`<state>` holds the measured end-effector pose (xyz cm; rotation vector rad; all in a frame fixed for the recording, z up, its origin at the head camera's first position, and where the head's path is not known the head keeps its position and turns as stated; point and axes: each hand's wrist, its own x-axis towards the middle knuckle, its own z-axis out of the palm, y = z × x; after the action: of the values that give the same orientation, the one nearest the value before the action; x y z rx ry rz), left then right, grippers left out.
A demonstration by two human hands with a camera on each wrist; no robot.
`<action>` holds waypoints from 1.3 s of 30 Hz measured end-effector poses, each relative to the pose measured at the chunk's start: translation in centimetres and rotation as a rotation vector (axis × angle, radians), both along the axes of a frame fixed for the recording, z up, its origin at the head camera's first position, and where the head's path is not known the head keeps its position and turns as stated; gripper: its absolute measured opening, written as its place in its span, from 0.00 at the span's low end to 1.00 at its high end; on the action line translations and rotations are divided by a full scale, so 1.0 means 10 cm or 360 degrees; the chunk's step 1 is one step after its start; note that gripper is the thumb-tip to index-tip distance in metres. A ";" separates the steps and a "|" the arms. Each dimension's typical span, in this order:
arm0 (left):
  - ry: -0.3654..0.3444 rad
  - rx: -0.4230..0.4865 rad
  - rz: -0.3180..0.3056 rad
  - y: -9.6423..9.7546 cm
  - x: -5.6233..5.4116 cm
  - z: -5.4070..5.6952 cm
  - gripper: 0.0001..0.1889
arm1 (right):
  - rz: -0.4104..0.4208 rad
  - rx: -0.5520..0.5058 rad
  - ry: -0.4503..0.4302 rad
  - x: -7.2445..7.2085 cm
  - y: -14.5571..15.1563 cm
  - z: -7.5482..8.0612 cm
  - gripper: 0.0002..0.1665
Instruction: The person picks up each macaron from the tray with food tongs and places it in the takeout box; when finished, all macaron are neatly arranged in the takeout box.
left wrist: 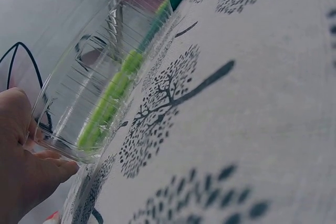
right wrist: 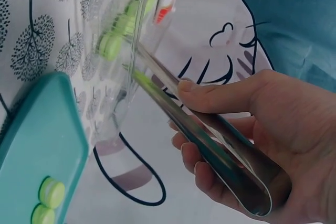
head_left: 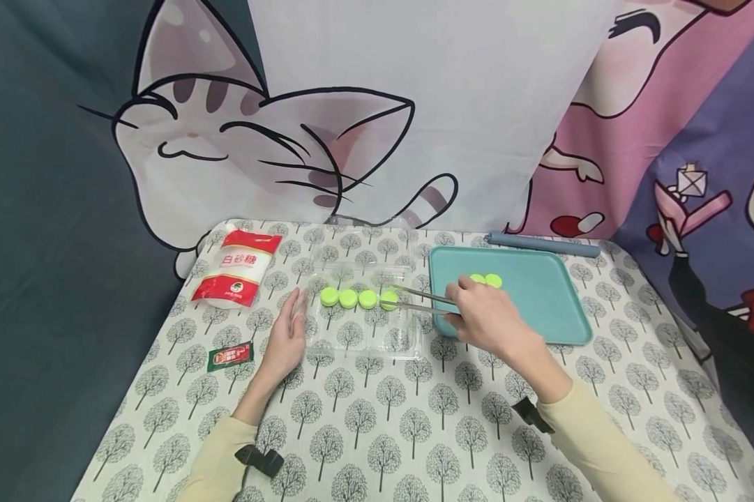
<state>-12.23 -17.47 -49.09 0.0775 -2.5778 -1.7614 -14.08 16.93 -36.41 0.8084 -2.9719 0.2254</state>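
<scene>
A clear plastic box (head_left: 364, 354) stands mid-table with its lid raised at the back. Inside, several green macarons (head_left: 348, 299) form a row. My left hand (head_left: 287, 338) rests against the box's left side, fingers fairly straight, thumb near its edge in the left wrist view. With my right hand (head_left: 492, 314) I grip metal tongs (right wrist: 184, 121) between thumb and fingers. The tong tips reach over the box's right side to the rightmost macaron (head_left: 388, 300); whether they still pinch it I cannot tell. Two macarons (head_left: 492, 280) lie on a teal tray (head_left: 540, 307), partly behind my right hand.
A red and white bag of sugar (head_left: 237, 268) lies at the back left, with a small green and red packet (head_left: 230, 357) in front of it. Behind the tray lies a grey-blue rolled bar (head_left: 543, 245). A tree-patterned cloth (head_left: 358, 425) covers the table.
</scene>
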 end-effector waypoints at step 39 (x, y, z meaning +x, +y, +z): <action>0.0031 0.0043 -0.0024 0.01 0.00 0.00 0.30 | -0.0392 -0.0496 0.0272 0.26 1.08 -0.27 0.23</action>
<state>-12.27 -17.40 -49.10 0.0415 -2.5485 -1.7925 -11.48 27.68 -39.12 0.4009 -2.7417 0.5565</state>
